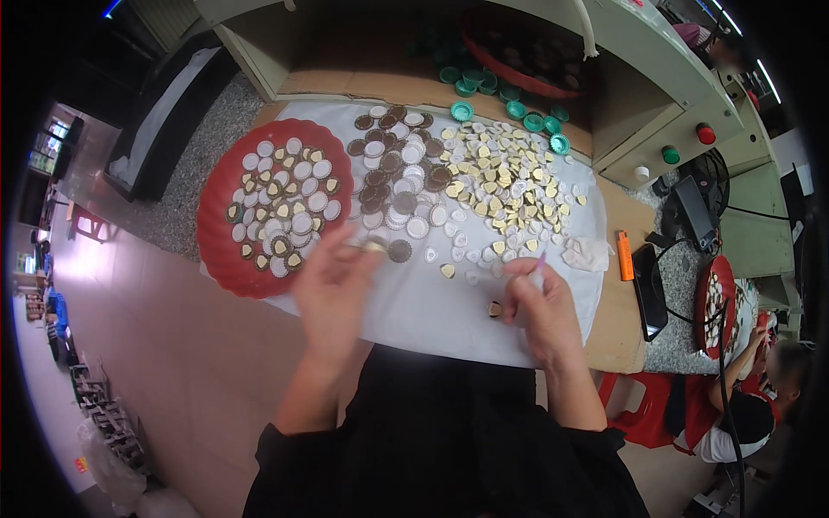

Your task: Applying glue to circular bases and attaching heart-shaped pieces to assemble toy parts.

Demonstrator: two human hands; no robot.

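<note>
Fingers of R hand [551, 312] clasp purple-tipped tool [541, 269], tip fwd; L hand [331, 293] blurred w/ gold-ish pc [373, 247] at fingertips, can't tell if gripped, red tray [213, 203] just fwd-L of it.

White sheet [423, 315] bears red tray [214, 207], discs [391, 162], gold pieces [518, 186]

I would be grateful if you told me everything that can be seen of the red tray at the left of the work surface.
The red tray is broad, round and shallow, with a wavy, ribbed rim, and looks like plastic. It lies open side up on the left part of the white sheet. Many loose discs are spread inside, several with gold-coloured pieces on them. The blurred left hand is by its lower right rim; whether they touch is unclear.
</note>
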